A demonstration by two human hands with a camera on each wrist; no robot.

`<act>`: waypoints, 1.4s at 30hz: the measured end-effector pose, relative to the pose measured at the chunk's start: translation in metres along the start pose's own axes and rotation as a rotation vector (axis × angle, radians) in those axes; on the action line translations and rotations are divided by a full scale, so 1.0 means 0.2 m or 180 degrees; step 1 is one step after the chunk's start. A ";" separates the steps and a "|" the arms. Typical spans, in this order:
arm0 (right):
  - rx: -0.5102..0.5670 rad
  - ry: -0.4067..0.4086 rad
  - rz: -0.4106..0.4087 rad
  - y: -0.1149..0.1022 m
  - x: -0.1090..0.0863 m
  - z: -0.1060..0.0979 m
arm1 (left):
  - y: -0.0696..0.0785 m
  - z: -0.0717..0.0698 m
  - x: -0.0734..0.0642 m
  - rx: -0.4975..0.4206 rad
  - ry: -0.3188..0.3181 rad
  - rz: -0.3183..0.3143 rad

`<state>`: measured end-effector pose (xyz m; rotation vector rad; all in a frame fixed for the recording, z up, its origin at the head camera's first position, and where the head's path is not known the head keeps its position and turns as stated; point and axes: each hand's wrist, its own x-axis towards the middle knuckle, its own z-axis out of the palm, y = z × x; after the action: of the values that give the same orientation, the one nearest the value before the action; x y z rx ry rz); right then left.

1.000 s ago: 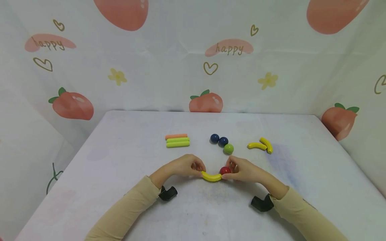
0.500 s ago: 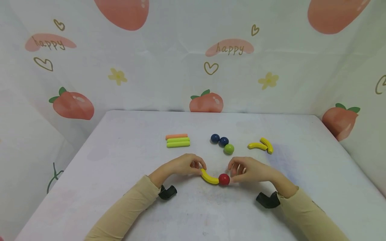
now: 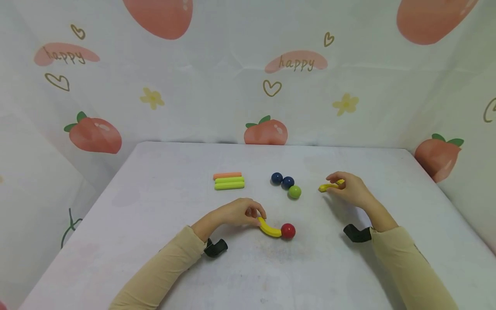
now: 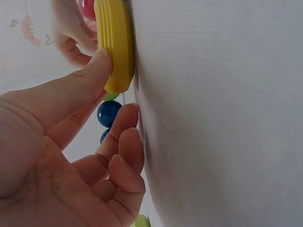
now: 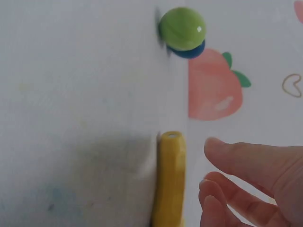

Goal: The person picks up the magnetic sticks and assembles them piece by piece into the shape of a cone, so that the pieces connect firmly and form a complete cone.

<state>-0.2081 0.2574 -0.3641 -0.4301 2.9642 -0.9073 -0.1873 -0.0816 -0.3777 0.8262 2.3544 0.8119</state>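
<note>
At the middle of the table, my left hand pinches the near end of a curved yellow toy banana. In the left wrist view its thumb lies on the ridged side of this toy banana. A shiny red ball touches the toy banana's other end. My right hand hovers at the right over a pair of toy bananas, partly covering them. The right wrist view has its thumb and fingers spread apart, beside but off one toy banana.
Behind the hands lie two dark blue balls and a green ball in a touching row. Farther left, one orange stick lies alongside two yellow-green sticks. A printed cloth hangs behind the table.
The right hand let go of the red ball, leaving it against the toy banana's end, then moved right and away to the far toy bananas. The left hand stayed; its toy banana tilted.
</note>
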 end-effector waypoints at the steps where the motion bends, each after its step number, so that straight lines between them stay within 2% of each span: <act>1: -0.0007 0.0014 0.0012 0.01 0.00 0.00 | 0.00 0.00 0.00 -0.0001 0.0002 0.0005; 12: -0.0170 -0.0049 0.0049 0.07 0.05 0.05 | 0.00 0.00 0.00 0.0001 0.0004 -0.0012; 17: -0.0312 -0.0060 0.0071 0.06 0.05 0.06 | 0.00 0.00 0.00 0.0010 0.0003 -0.0015; 25: -0.0334 -0.0084 0.0121 0.01 0.04 0.05 | 0.01 0.00 0.00 -0.0009 0.0011 0.0003; 28: -0.0186 -0.0134 0.0131 -0.01 0.04 0.05 | 0.01 0.00 0.00 -0.0017 0.0005 0.0019; 33: 0.0191 -0.0357 0.0219 -0.07 0.00 0.06 | 0.01 0.00 -0.01 -0.0034 -0.0005 0.0040; 39: 0.0568 -0.0537 0.0094 -0.15 -0.04 0.10 | 0.00 0.00 0.00 -0.0010 -0.0013 0.0030; 42: 0.0792 -0.0715 0.0101 -0.18 -0.06 0.12 | 0.00 0.00 0.01 0.0016 -0.0015 0.0018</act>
<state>-0.1842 0.2185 -0.3647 -0.4412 2.6081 -1.1243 -0.1883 -0.0812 -0.3779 0.8362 2.3521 0.8057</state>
